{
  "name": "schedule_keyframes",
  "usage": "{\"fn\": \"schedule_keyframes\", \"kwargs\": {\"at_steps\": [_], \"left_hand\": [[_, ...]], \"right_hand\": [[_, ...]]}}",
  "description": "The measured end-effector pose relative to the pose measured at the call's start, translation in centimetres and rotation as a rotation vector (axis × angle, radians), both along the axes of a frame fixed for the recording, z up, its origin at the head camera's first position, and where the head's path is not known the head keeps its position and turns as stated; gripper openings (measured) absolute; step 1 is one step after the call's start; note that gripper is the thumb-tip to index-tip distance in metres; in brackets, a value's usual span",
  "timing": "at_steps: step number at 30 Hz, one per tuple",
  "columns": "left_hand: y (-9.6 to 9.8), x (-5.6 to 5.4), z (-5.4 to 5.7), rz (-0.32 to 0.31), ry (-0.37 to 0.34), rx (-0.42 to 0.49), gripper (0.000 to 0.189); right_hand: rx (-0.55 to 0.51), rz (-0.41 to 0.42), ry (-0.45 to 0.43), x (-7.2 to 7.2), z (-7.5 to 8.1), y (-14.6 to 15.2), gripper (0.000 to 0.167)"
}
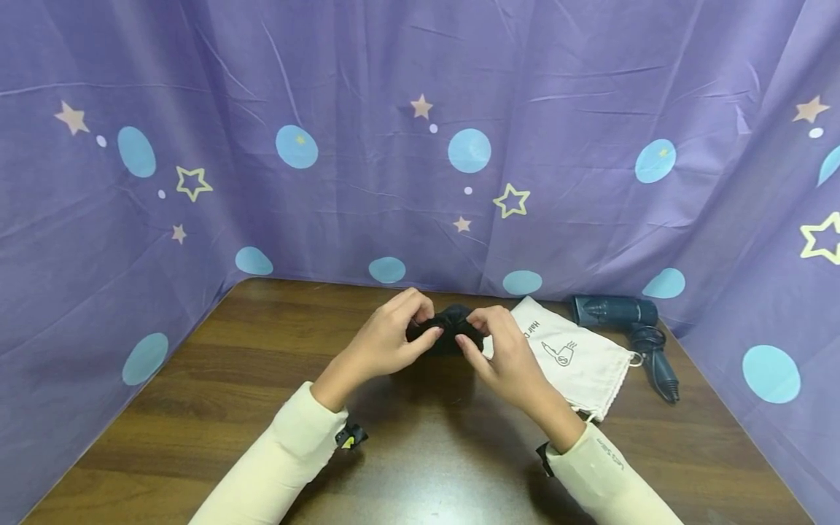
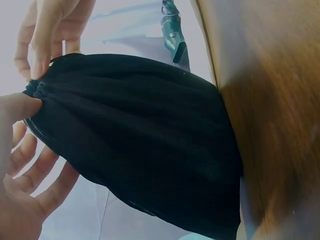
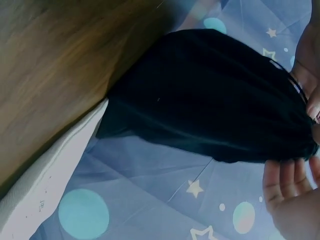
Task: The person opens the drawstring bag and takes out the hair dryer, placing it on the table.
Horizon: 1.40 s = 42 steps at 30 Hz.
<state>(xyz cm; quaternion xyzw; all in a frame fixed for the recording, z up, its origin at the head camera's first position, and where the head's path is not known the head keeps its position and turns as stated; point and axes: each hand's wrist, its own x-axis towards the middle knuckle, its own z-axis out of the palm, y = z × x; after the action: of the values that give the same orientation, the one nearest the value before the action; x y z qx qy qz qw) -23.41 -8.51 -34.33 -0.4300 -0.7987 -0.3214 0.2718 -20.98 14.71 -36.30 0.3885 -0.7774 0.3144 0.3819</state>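
A black drawstring pouch [image 2: 145,135] stands upright on the table, its top gathered and its lower part wider. My left hand [image 1: 386,334] pinches one side of the gathered mouth between thumb and fingers. On the other side, my right hand [image 1: 507,356] pinches the same mouth. Both thumbs face the near side of the pouch in the head view. In the right wrist view, a thin black cord [image 3: 290,80] runs along the pouch near its top. What the pouch holds is hidden.
To the right lies a white drawstring bag [image 1: 593,364] with a hair dryer drawing printed on it. Beyond it is a dark teal hair dryer [image 1: 613,312], its cord bundled by the handle. A purple patterned curtain [image 1: 367,204] surrounds the wooden table [image 1: 216,401].
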Motion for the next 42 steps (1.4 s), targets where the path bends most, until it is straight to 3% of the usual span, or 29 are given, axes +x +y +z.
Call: {"fn": "schedule_keyframes", "kwargs": {"at_steps": [10, 17, 20, 26, 29, 42], "left_hand": [[0.6, 0.6, 0.0, 0.054, 0.032, -0.046, 0.022], [0.8, 0.6, 0.1, 0.087, 0.093, -0.084, 0.031], [0.9, 0.8, 0.2, 0.101, 0.152, -0.136, 0.029], [1.2, 1.2, 0.3, 0.194, 0.432, -0.313, 0.031], [1.6, 1.4, 0.3, 0.234, 0.514, -0.352, 0.031], [2.2, 1.6, -0.1, 0.272, 0.616, -0.373, 0.023]], "right_hand": [[-0.087, -0.072, -0.045, 0.5, -0.3, -0.6, 0.034], [-0.115, -0.048, -0.056, 0.6, -0.4, -0.7, 0.031], [-0.118, -0.041, -0.047, 0.7, -0.4, -0.7, 0.027], [-0.093, -0.048, 0.035, 0.6, -0.5, -0.7, 0.022], [-0.077, -0.062, 0.086, 0.6, -0.5, -0.8, 0.02], [-0.001, -0.072, 0.107, 0.8, -0.5, -1.2, 0.02]]}}
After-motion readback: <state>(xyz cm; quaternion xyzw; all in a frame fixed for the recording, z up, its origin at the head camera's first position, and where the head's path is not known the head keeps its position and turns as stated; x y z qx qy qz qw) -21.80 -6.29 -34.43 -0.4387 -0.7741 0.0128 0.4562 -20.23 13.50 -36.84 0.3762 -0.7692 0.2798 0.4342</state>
